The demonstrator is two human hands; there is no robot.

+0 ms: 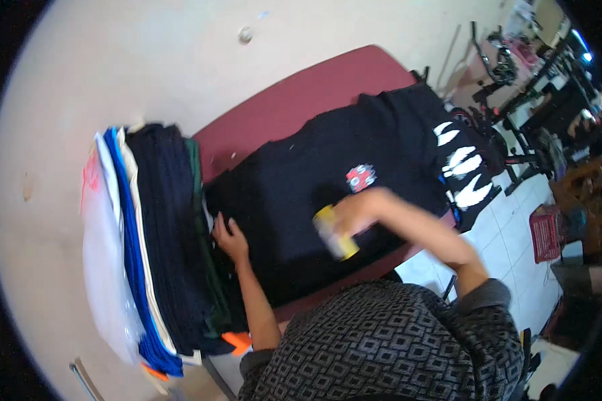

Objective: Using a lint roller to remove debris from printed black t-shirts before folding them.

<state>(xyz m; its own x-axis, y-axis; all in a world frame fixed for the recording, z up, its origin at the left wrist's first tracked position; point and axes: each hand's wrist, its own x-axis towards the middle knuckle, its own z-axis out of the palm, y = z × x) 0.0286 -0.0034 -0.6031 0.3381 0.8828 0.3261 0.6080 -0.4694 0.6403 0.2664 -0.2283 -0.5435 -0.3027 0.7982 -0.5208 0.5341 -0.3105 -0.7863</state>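
A black garment (281,194) lies spread over a dark red table, with a red and white print (361,178) near its middle. My left hand (230,239) rests on its left edge with the fingers apart, beside a stack of folded clothes (170,227). In my right hand (358,210) is a small yellow and pale grey tool (336,234), held over the garment just below the print. Motion blurs the tool and hand, so its exact kind is unclear.
The dark red tabletop (314,80) shows along the far side, against a pale wall. White leaf-like shapes mark black cloth (463,162) at the right end. Further right are a red basket (546,234) on the tiled floor and a bicycle-like frame (495,67).
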